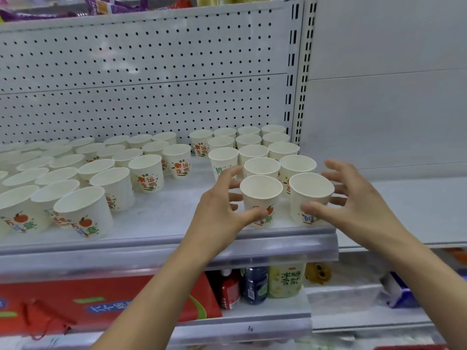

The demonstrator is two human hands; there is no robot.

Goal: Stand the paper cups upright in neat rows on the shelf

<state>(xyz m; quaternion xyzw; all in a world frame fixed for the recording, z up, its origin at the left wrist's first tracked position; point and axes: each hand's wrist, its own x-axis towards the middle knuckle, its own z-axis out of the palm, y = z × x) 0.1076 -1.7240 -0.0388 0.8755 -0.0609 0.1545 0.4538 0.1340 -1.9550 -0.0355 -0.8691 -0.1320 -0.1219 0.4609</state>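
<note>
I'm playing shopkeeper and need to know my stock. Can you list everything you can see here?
white paper cups with printed pictures: dozens, white, upright on the grey metal shelf, a big bunch left, neater rows right
grey pegboard back panel: one, grey, behind the cups
purple snack packets: several, purple, shelf above
red cardboard box: one, red, lower shelf left
plastic bottles: three, red, dark blue, pale yellow, lower shelf beside the box
purple and white carton: one, lower right
left hand: one, thumb on the front left cup
right hand: one, thumb on the front right cup
</note>
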